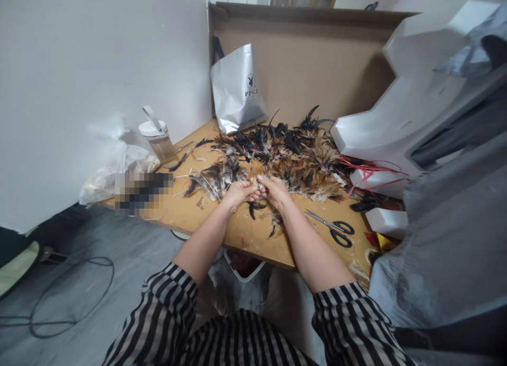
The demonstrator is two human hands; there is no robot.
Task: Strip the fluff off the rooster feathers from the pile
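Note:
My left hand [240, 194] and my right hand [275, 190] meet at the middle of the wooden table, fingertips pinched together on a small tuft of brown feathers [255, 172]. The base of the tuft is hidden between the fingers. Just beyond them lies a long heap of feathers [309, 173], brown and tan in front, with dark feathers [273, 136] behind. A few loose black feathers [257, 206] lie under and beside my hands. To the right of my right forearm, scissors [335, 227] with black handles rest on the table, blades partly apart.
A silver bag [237, 88] stands at the back against a cardboard panel [317, 54]. At left are a lidded drink cup [157, 139] and a plastic bag [119, 168]. Red strings [372, 168] and white foam pieces [364, 128] crowd the right. A white bin [243, 273] sits below the table edge.

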